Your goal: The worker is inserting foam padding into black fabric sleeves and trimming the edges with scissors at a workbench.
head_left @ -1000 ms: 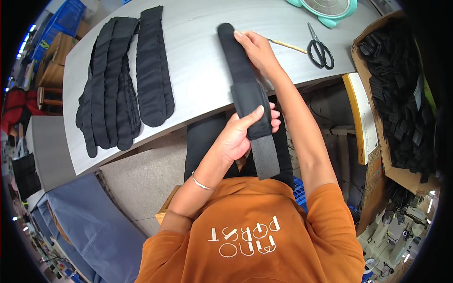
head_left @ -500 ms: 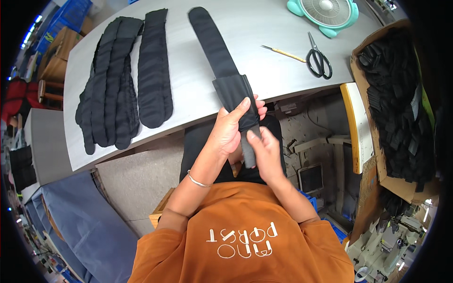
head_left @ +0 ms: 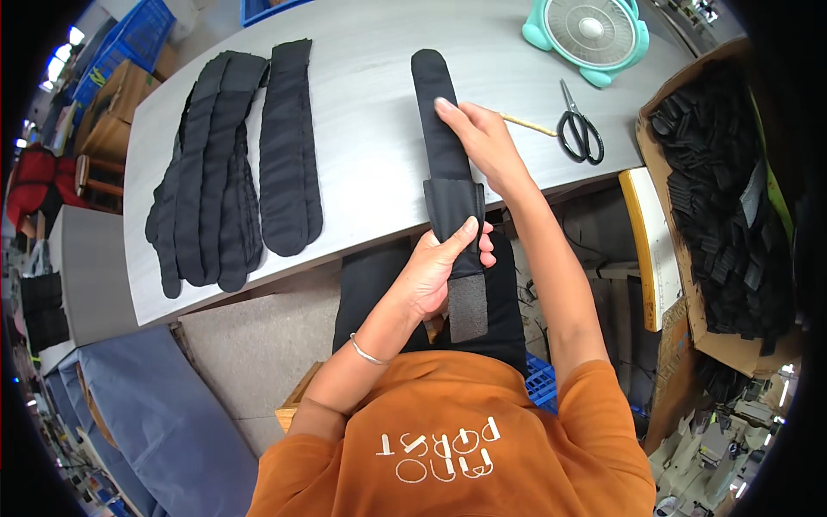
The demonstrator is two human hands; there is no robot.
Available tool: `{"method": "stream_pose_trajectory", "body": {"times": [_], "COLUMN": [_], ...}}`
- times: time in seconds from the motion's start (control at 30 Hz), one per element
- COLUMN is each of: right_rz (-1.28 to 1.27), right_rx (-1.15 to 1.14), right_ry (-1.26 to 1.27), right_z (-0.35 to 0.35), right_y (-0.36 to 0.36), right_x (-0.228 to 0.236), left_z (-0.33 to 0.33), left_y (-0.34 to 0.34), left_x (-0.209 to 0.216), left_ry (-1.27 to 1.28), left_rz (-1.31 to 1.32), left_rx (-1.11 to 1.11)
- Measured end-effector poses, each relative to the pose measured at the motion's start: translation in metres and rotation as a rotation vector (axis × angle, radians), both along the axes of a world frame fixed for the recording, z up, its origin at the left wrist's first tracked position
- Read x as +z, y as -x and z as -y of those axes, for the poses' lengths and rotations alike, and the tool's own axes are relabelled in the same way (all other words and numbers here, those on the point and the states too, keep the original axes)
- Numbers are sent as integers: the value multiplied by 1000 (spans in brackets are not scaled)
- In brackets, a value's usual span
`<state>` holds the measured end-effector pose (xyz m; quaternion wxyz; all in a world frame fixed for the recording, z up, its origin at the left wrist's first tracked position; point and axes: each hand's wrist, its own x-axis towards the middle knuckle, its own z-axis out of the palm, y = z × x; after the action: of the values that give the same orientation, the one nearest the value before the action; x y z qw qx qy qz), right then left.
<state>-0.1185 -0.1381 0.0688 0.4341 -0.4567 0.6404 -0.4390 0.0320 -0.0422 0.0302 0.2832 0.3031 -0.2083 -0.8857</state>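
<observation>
While I watch from afar through the head camera, the person's left grip (head_left: pixel 438 265) is closed around a black strap (head_left: pixel 444 159), its thumb on top of the wider panel (head_left: pixel 448 207) and its fingertips showing past the right edge. I see the strap's rounded tip above the pale surface (head_left: pixel 366 129), while its rough grey end (head_left: pixel 468 308) hangs over the dark trousers (head_left: pixel 379 297). The right grip (head_left: pixel 489 145) lays its thumb across the strap below that tip; most of its fingers are hidden, so I cannot tell whether it pinches or merely presses. To my left lie a fanned pile of black strips (head_left: pixel 205 172) and, just beside it, a separate stack (head_left: pixel 291 155). Over on the right I make out a wooden-handled tool (head_left: pixel 532 126), partly hidden by the hand, near black-handled scissors (head_left: pixel 579 133), with a mint-green fan (head_left: pixel 591 30) behind.
</observation>
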Motion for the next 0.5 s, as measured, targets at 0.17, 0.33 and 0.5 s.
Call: {"method": "stream_pose_trajectory", "body": {"times": [0.17,0.33,0.5], "right_rz": [-491,-859,-824], "right_rx": [44,-68,-90], "right_ry": [239,305,237], "right_z": [37,34,42], "right_y": [-15,-27,-24], "right_x": [-35,-65,-60], "left_z": [10,-17,-46], "left_y": [-3,-10,-21], "left_x": [-10,-13,-7], "left_ry": [39,-30,-125], "left_rz": [5,8,-57], "left_rx": [56,21,-48]}}
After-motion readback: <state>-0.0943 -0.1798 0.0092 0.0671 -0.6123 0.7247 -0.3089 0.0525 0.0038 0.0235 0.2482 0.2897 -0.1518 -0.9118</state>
